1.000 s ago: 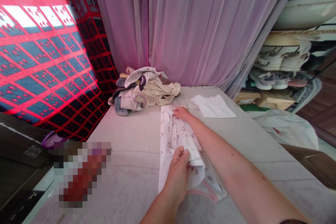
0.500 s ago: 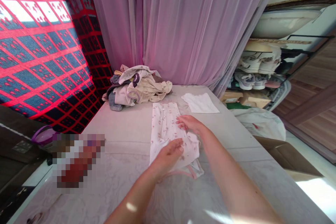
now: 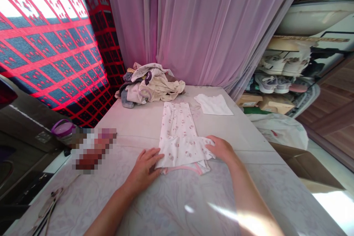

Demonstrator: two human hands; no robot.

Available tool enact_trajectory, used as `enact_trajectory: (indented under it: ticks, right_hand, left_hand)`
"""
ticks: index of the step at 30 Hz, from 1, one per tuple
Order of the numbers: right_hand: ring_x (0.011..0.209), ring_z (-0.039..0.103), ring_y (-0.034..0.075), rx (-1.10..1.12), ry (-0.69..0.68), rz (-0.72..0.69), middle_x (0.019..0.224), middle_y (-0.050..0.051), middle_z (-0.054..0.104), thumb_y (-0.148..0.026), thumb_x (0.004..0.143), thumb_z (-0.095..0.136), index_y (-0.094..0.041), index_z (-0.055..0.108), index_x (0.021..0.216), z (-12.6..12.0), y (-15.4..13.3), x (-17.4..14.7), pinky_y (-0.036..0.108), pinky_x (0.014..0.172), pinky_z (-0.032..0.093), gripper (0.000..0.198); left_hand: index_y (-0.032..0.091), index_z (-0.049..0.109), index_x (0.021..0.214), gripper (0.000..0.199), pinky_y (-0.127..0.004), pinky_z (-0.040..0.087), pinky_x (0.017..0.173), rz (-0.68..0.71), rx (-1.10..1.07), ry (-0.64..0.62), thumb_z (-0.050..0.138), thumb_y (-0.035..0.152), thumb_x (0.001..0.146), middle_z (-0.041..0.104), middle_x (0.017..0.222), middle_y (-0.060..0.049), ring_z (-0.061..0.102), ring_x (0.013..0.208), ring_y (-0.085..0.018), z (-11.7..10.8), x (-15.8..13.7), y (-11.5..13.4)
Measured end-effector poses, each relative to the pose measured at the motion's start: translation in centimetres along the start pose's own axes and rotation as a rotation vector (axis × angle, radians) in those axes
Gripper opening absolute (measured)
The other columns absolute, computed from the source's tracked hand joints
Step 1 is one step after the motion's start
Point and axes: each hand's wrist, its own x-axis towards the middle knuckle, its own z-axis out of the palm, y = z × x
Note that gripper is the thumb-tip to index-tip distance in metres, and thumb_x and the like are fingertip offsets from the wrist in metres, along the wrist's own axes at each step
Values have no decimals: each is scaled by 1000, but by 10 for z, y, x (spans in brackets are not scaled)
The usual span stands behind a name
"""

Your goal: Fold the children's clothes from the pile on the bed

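Centre: a white, red-printed, pink-trimmed fabric garment (image 3: 178,132) lies flat on a pale, patterned, broad surface (image 3: 177,199) | Left hand (image 3: 144,166), open, fingers spread, touches its near-left edge, apparently steadying it | Right hand (image 3: 223,148), half-curled at its right side, grip unclear, seemingly keeps it smooth

pass: left of patterned garment (image 3: 177,132) | obstacles: clothes pile (image 3: 156,88), curtain (image 3: 193,25) behind
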Motion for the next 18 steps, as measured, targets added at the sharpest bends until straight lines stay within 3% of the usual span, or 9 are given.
enact_trajectory:
  ticks: [4, 9, 13, 18]
  right_hand:
    - [95, 65, 22, -73, 74, 65, 107, 5, 70, -24, 83, 47, -28, 63, 117, -5, 2, 1, 29, 76, 44, 38]
    - [117, 55, 24, -203, 87, 16, 133, 7, 57, -14, 78, 48, -27, 57, 127, -14, -2, 7, 35, 90, 42, 52]
    - [121, 52, 21, -122, 237, -92, 135, 5, 56, -15, 81, 46, -26, 57, 127, -24, -40, 27, 33, 96, 40, 49]
    - [110, 59, 17, -28, 169, -291, 125, 1, 64, -21, 87, 43, -26, 65, 117, -19, -112, 91, 27, 94, 42, 38]
  left_hand:
    - [31, 65, 117, 32, -60, 23, 112, 57, 82, -49, 55, 27, 87, 49, 144, -5, 37, 138, -29, 2, -1, 6]
    - [31, 67, 113, 29, -60, 24, 112, 73, 71, -81, 52, 38, 90, 59, 134, -5, 43, 133, -28, -6, 2, 7]
    - [26, 64, 120, 36, -55, 28, 112, 96, 64, -12, 42, 38, 94, 63, 129, -8, 49, 129, -25, -9, 20, 3]
    - [24, 43, 142, 49, -53, 24, 115, 174, 109, -64, 37, 40, 97, 45, 147, -8, 34, 140, -26, 1, 43, 1]
